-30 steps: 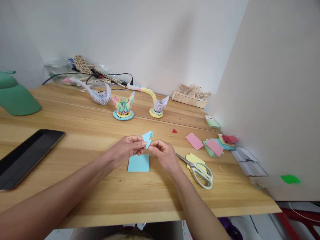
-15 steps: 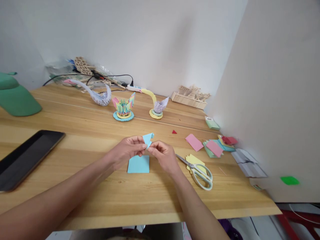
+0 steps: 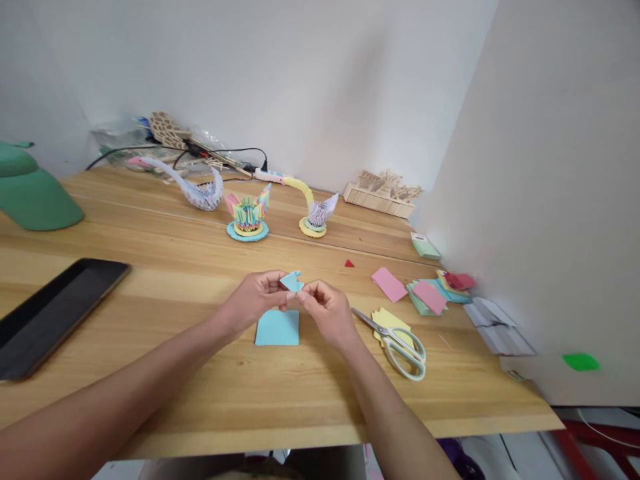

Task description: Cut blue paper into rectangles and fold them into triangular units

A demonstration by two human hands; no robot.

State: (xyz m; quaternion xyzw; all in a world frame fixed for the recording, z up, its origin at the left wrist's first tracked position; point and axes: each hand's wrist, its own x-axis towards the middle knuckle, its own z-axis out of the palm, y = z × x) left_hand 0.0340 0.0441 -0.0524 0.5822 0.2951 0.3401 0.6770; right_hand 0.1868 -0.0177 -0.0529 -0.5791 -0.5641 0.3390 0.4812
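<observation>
Between my two hands is a small light-blue folded paper (image 3: 291,281), with a pointed end to the left and folded flaps at the right. My left hand (image 3: 265,293) pinches its lower left side between thumb and fingers. Fingers of my right hand (image 3: 324,305) are closed on its lower right corner. Just below, a stack of light-blue paper sheets (image 3: 277,329) lies on the wooden table (image 3: 225,393). To the right of my right hand, scissors (image 3: 395,340) rest partly on yellow paper sheets (image 3: 386,319). A small red folded piece (image 3: 349,263) sits beyond my hands.
Paper swans (image 3: 203,195) and a multicoloured origami piece (image 3: 249,217) stand at the back. Pink sheets (image 3: 389,285) and other paper piles lie right. A black phone (image 3: 60,313) and a green object (image 3: 37,197) are left. A wall panel (image 3: 545,220) bounds the right side.
The folded blue paper has turned in my fingers, its point swinging to the left, and my fingertips have shifted slightly on it. Everything on the table stays in place.
</observation>
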